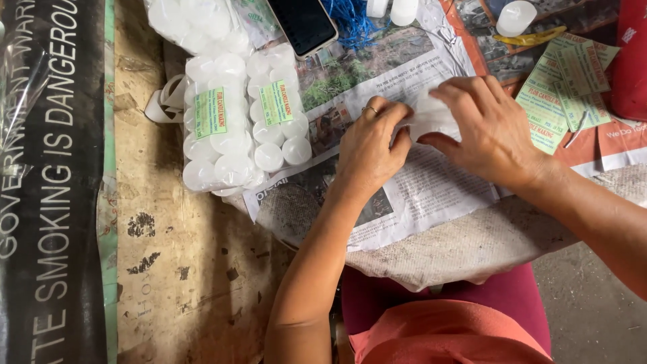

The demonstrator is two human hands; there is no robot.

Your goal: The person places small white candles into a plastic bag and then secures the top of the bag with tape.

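Nearest the camera: the person's lap, in a salmon-coloured garment (448,334) over magenta cloth, with both forearms reaching forward from it.

Left hand (369,145): grip closed narrow, fingertips pinched on the near-left edge of a small clear plastic packet of white candles (431,116). A ring shows on one finger.

Right hand (488,131): curled over the packet's far-right side, fingers wrapped round it and thumb tucked under. Both grips hold the same packet, which sits directly between them, just above a sheet of newspaper (418,195) spread over a sackcloth-covered surface (472,249).

The packet's mouth is largely hidden by the fingers; it appears to be folded or pressed shut, but this cannot be confirmed.

Judgement on workmanship: the fold is best made with the left grip keeping the film taut while the right holds the candles steady, so that the contents stay tightly rowed and the wrap lies flat without creases.

Left of the left grip, apart from it: two finished packs of white candles (239,131), each carrying a green label. Beyond both grips: a dark phone (303,23) and blue string (352,23). Right of the right grip, near it: a spread of loose green labels (563,87). A single white candle (515,17) stands further off.
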